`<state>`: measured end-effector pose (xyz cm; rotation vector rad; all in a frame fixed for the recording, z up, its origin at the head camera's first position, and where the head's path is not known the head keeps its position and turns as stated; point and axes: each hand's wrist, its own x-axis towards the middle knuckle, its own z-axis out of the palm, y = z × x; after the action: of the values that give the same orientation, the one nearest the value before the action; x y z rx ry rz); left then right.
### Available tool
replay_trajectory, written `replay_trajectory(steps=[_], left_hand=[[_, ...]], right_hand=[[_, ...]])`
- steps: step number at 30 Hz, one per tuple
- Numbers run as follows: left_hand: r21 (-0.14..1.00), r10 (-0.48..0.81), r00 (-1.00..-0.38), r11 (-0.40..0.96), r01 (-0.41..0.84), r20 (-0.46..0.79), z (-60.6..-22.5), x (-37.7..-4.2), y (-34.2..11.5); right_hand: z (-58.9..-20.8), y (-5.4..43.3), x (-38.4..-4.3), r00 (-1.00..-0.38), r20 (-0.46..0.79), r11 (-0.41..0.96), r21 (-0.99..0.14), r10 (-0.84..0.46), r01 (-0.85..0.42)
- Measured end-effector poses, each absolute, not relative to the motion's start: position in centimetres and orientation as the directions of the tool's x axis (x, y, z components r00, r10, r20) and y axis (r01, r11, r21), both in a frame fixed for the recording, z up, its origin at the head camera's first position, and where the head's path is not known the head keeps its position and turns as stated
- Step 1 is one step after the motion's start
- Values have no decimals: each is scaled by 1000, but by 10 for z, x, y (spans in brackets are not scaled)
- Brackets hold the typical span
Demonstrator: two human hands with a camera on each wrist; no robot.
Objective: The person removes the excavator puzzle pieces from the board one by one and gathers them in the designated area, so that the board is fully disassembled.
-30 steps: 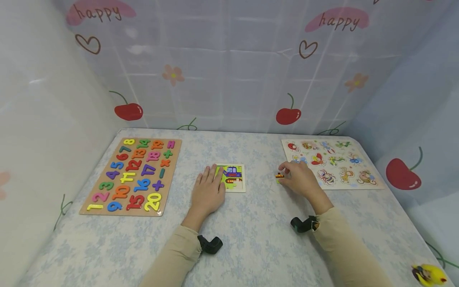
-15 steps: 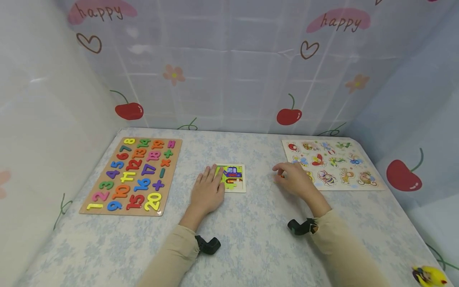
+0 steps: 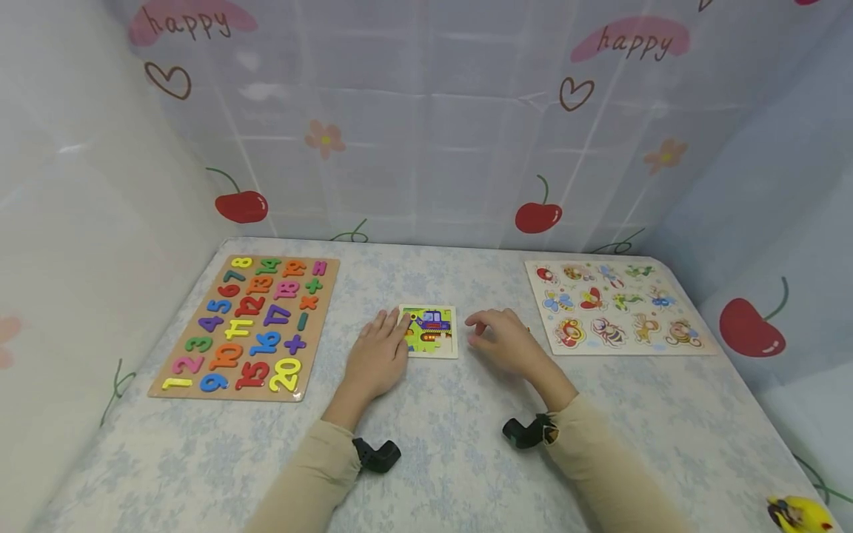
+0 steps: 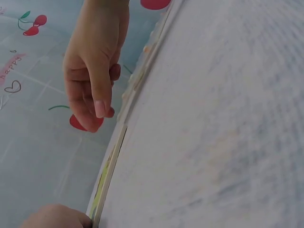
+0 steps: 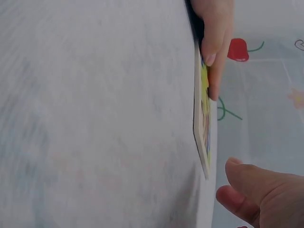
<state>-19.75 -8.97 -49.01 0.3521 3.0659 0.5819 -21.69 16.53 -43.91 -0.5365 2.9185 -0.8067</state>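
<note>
A small square jigsaw (image 3: 426,342) in a pale frame shows a purple vehicle with orange tracks on green. My left hand (image 3: 376,359) lies with straight fingers over its left side, pressing on the frame. Just right of the jigsaw hovers my right hand (image 3: 506,344), its fingers loosely bent. In the right wrist view, the thumb and finger of the right hand (image 5: 266,192) stand apart with nothing between them, close to the near corner of the jigsaw (image 5: 198,95). A speck of orange puzzle piece (image 3: 529,329) peeks out behind the right hand, mostly hidden.
A number board (image 3: 263,326) with raised coloured digits lies on the left. At the back right is a pale board (image 3: 623,307) with insect and animal pieces. A yellow toy (image 3: 800,513) sits at the lower right. Patterned curtains (image 3: 426,126) enclose the table.
My right hand has shifted left toward the jigsaw; the small puzzle piece earlier seen at its fingertips now shows only behind the hand. The left hand has slid slightly left, uncovering more of the picture.
</note>
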Motion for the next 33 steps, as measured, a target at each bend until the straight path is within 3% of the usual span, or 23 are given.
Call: replay_trajectory(steps=[9, 33], left_hand=[[338, 220, -974, 914, 223, 50, -491, -196, -89], [320, 184, -982, 928, 191, 53, -489, -195, -89]], right_hand=[[-449, 135, -213, -927, -7, 802, -504, -374, -320], [-456, 113, -215, -923, -9, 798, -506, -384, -327]])
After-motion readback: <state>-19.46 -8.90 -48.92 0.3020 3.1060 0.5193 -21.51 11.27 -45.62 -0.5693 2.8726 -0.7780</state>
